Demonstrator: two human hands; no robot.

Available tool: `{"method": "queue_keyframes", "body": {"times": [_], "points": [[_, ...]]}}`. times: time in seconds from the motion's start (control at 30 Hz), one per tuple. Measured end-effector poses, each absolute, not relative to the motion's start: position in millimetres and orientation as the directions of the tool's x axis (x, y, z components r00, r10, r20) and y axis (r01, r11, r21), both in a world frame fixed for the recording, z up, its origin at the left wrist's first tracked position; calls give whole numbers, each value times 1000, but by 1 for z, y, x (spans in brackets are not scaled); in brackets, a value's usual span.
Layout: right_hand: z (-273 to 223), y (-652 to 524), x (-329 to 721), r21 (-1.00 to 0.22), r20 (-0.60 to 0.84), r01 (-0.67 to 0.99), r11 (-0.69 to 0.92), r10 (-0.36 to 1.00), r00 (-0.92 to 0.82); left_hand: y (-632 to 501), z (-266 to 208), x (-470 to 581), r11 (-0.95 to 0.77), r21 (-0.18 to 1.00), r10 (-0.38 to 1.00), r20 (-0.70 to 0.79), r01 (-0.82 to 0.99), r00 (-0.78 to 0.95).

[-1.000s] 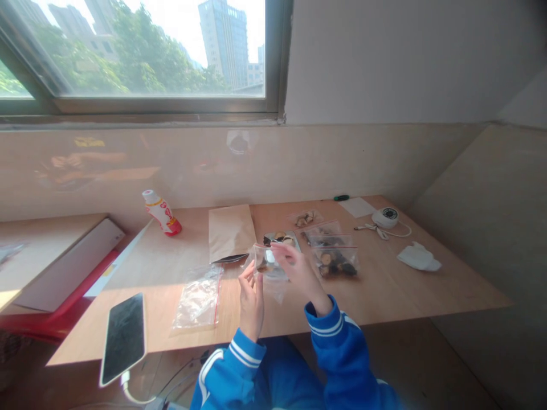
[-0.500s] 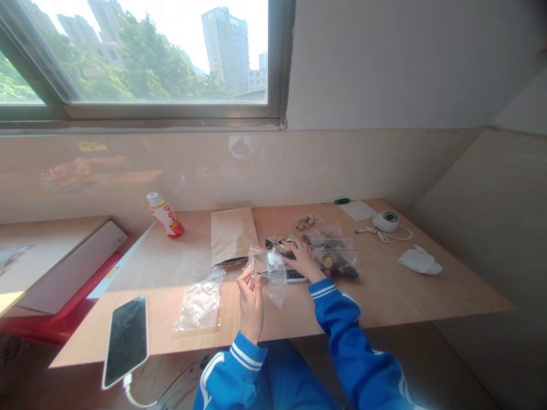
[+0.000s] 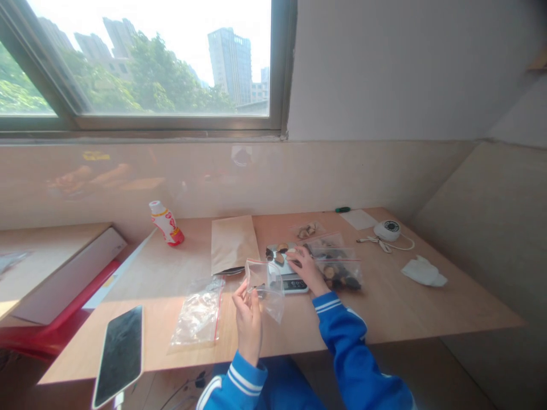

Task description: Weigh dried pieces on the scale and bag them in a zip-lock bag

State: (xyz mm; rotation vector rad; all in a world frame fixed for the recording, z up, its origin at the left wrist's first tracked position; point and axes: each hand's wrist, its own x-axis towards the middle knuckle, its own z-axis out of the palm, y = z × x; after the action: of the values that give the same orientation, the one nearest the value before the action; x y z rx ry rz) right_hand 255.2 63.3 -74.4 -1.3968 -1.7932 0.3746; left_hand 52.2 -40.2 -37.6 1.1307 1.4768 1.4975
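Note:
My left hand (image 3: pixel 248 307) pinches the edge of a clear zip bag (image 3: pixel 273 296), which hangs open-mouthed beside the scale with small dark pieces in its lower part. Over the right side of a white kitchen scale (image 3: pixel 280 267), my right hand (image 3: pixel 305 266) has its fingers bent and closed on what looks like a pale dried mushroom slice (image 3: pixel 292 250); the fingertips are partly hidden. Several other dried mushroom slices (image 3: pixel 279 258), dark-edged, lie on the scale's plate. Its dark display (image 3: pixel 296 285) faces me.
Filled zip bags of dried slices (image 3: pixel 342 276) lie right of the scale. Left are a brown paper pouch (image 3: pixel 234 245), a clear plastic bag (image 3: pixel 197 313), a bottle (image 3: pixel 166 223) and a phone (image 3: pixel 119 356) over the table edge. A white corded device (image 3: pixel 387 230) and tissue (image 3: pixel 424 271) sit right.
My right hand has drawn back from the zip bag's mouth to the right side of the scale. The left hand has lowered the bag slightly, uncovering more of the scale. The view has tilted up a little.

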Motion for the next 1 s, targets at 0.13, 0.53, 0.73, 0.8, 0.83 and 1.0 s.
{"method": "queue_keyframes", "body": {"times": [0.13,0.53,0.73,0.8,0.83,1.0], "points": [[-71,62,258,-781,419,531,330,906,53,-40,-35,49,-64,993,930,95,96,-356],[16,4,180,-899,410,251,360,892,190,-37,-37,57,-91,994,954,105,63,-282],[21,-13,170,-863,371,315,395,919,-135,-39,-35,52,-117,992,945,124,41,-303],[21,-14,174,-868,354,309,388,921,-161,-40,-36,51,-131,991,944,136,37,-300],[22,-14,175,-869,350,312,385,922,-163,-41,-37,50,-140,989,944,145,37,-295],[38,-19,179,-853,318,352,385,919,-235,-43,-42,49,-190,981,937,189,27,-295]]}}
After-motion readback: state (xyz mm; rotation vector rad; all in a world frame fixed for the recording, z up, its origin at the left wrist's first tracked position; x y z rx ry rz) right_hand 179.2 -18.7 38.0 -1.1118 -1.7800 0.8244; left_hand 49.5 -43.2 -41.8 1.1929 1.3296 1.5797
